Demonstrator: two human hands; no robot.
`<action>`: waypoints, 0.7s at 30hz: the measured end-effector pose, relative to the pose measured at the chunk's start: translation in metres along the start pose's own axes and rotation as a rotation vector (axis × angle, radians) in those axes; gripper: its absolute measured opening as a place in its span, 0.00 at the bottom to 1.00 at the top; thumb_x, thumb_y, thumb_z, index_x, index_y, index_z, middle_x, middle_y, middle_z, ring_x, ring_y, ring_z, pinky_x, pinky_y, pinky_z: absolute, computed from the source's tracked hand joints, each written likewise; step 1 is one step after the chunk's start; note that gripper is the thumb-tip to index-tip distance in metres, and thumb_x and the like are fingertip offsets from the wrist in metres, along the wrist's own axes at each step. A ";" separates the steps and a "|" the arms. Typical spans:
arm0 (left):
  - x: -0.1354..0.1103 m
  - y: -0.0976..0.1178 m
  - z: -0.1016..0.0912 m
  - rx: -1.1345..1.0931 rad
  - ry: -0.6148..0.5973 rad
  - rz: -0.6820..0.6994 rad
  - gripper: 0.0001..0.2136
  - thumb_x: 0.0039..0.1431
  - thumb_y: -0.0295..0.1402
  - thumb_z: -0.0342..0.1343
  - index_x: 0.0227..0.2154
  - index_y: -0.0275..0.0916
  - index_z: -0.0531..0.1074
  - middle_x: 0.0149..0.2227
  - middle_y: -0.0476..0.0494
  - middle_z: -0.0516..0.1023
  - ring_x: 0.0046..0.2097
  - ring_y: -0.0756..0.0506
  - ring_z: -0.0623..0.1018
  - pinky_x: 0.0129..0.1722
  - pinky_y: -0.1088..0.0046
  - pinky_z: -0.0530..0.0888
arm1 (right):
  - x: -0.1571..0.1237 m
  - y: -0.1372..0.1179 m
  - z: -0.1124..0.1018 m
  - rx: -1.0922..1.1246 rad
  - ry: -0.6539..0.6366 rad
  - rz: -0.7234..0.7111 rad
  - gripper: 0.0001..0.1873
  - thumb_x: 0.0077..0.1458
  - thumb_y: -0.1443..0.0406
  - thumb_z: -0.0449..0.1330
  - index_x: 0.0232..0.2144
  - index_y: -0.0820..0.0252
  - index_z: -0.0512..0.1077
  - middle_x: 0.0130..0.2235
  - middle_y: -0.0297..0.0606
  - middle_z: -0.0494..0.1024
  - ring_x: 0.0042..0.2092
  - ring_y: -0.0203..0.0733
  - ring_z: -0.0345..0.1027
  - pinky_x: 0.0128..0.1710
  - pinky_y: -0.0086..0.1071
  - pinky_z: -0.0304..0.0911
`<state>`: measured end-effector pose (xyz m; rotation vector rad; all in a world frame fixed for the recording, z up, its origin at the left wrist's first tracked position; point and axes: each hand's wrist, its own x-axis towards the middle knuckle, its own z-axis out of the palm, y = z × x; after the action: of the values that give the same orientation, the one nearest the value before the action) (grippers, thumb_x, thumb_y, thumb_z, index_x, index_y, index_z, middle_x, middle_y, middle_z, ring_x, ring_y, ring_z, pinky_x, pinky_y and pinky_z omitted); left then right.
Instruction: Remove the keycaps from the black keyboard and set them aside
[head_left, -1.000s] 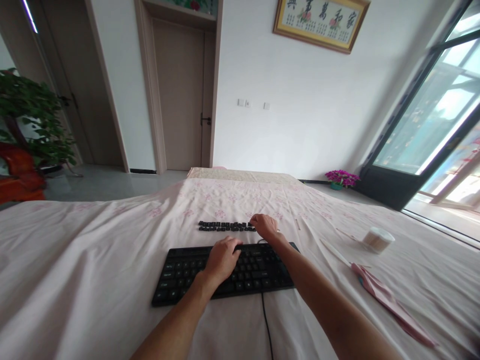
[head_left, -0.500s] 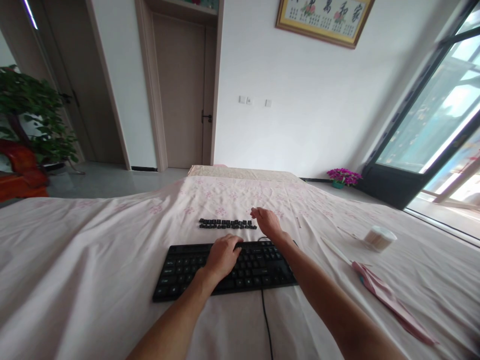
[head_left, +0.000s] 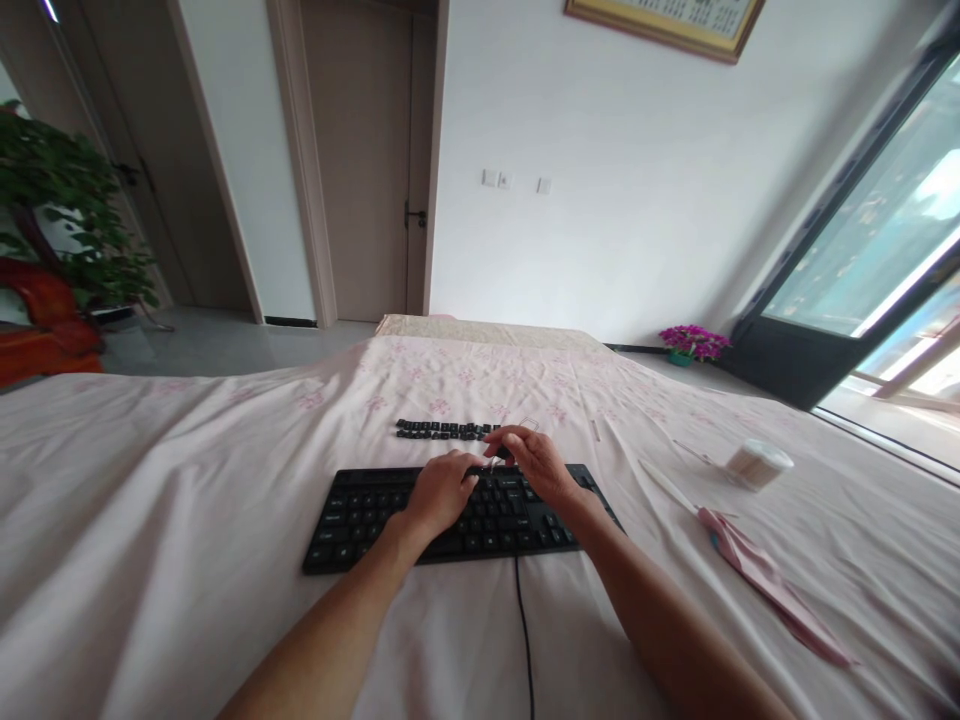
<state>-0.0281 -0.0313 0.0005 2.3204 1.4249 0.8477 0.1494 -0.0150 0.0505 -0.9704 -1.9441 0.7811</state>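
Observation:
A black keyboard (head_left: 360,515) lies on the flowered cloth, its cable running toward me. My left hand (head_left: 444,490) rests over its back middle, fingers bent toward the rear edge and thumb on the keys. Close beside it, my right hand (head_left: 534,460) is closed, pinching a small black piece (head_left: 503,453) that may be a keycap. Thin wire of what looks like a keycap puller (head_left: 529,424) shows beyond this hand, and more wire glints between both hands' fingertips. Behind the keyboard, loose black keycaps (head_left: 435,430) stand in two rows, their right end partly hidden by my right hand.
To the right are a round container of cotton swabs (head_left: 759,465), a pink cloth (head_left: 772,580) and a thin pale stick (head_left: 664,485). The pale flowered cloth (head_left: 225,480) has folds. A potted pink flower (head_left: 694,342) stands beyond, near the glass door.
My right hand has come back from the right end of the keycap rows to the keyboard's rear edge, meeting my left fingertips. The view has tilted down slightly.

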 end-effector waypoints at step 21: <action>0.003 0.002 -0.005 -0.087 -0.039 0.019 0.05 0.55 0.31 0.53 0.31 0.44 0.74 0.37 0.49 0.77 0.41 0.45 0.74 0.41 0.74 0.66 | -0.009 0.016 0.015 -0.121 -0.096 -0.123 0.26 0.64 0.55 0.44 0.23 0.60 0.73 0.28 0.35 0.76 0.32 0.36 0.69 0.36 0.28 0.63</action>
<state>-0.0283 -0.0297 0.0065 2.2767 1.3245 0.8473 0.1454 -0.0169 0.0277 -0.8882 -2.1331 0.6571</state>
